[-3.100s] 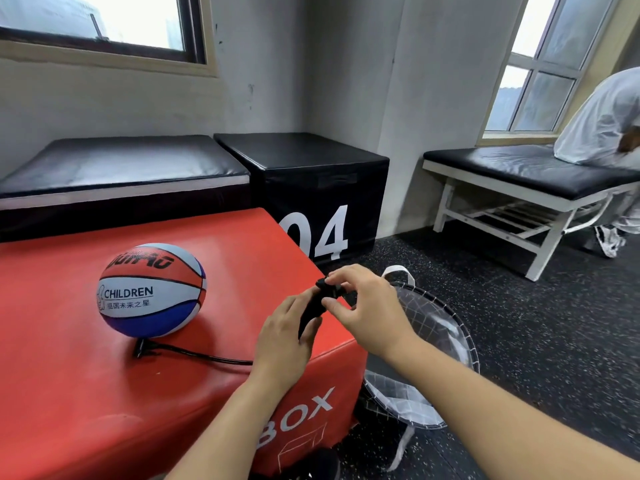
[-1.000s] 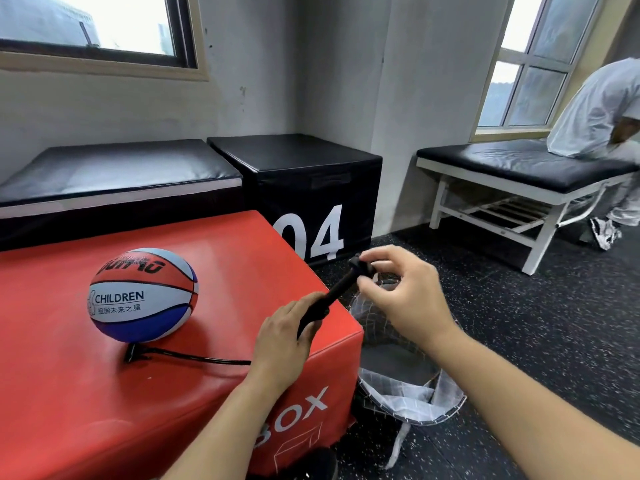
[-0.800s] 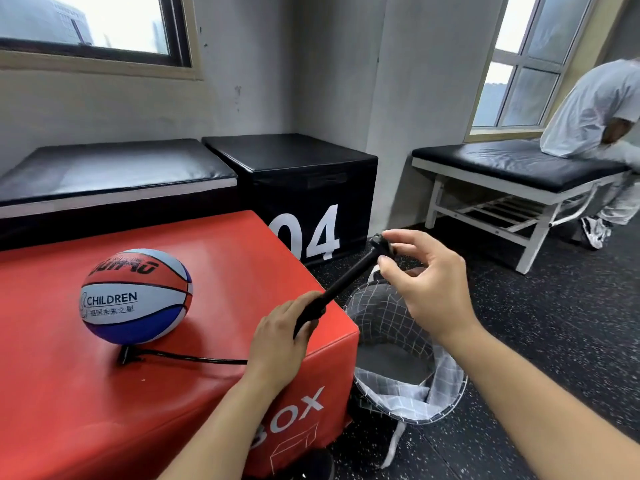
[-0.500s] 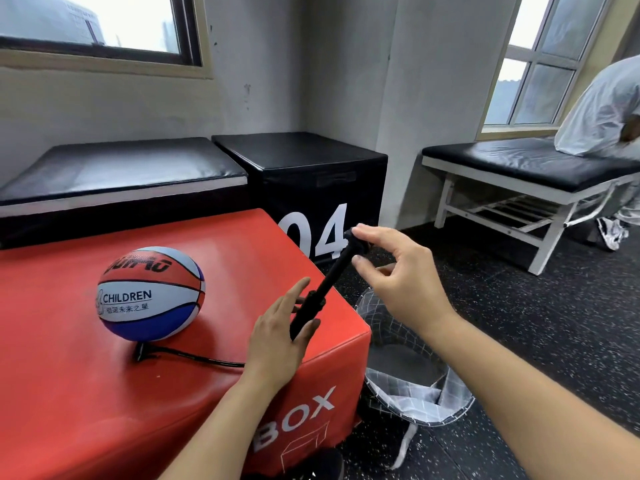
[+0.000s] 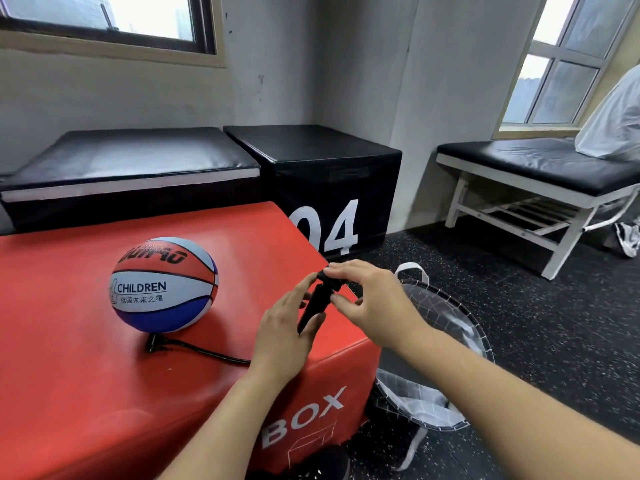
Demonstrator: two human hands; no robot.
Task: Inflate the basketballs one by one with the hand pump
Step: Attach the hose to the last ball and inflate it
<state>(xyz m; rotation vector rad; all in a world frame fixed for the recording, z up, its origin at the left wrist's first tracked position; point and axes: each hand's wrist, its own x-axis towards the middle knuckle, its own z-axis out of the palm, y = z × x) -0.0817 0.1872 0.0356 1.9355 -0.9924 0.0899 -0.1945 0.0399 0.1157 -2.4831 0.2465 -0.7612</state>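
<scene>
On the red box (image 5: 86,393) — step: you pumped the basketball (image 5: 163,284).
Grip: left hand (image 5: 287,336) held pump (image 5: 313,306); right hand (image 5: 375,303) pinched its handle.
Next: a fresh full stroke — steady barrel.

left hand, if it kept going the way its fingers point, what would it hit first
The left hand points up and away along the black hand pump. Straight on, it would probably first meet the right hand pinching the pump's handle; depth is unclear.
</scene>
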